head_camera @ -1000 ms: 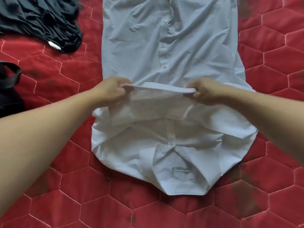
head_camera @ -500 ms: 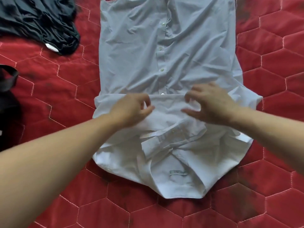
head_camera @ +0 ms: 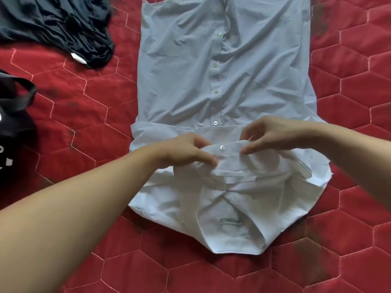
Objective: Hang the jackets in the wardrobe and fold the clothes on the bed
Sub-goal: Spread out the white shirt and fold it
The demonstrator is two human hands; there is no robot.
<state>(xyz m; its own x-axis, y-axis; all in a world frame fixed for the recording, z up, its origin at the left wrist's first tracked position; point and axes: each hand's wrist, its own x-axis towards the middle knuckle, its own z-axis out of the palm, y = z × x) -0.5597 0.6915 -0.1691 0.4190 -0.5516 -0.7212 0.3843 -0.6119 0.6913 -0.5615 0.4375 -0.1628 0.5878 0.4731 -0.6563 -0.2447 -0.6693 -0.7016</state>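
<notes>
- As it lies spread on the red quilted bed, front up with its button placket running away from the camera, a pale blue-white shirt sits at the centre of the scene, its collar end nearest the person and its hem out of view at the top.
- The left hand pinches one end of a buttoned cuff between thumb and fingers; the right hand nips the other end, thumb below and fingertips above, its remaining fingers loosely curled.
- The cuff rests across the shirt's chest, over sleeve cloth bunched just above the collar, where a small label shows.
- The fabric looks thin, light and limp: it creases readily, holds no shape of its own and would likely sag or slide if lifted by a single point.
- The stiffer parts appear to be the cuff, the collar and the placket, so these, along with the seamed side edges, are judged the surest places to hold.
- A two-handed pinch at matching points, kept low to the bed, should keep folds straight; the quilt's texture probably helps stop the cloth from slipping.
- A dark garment lies crumpled at the upper left, well apart from the shirt, and a black bag with a strap sits at the left edge.
</notes>
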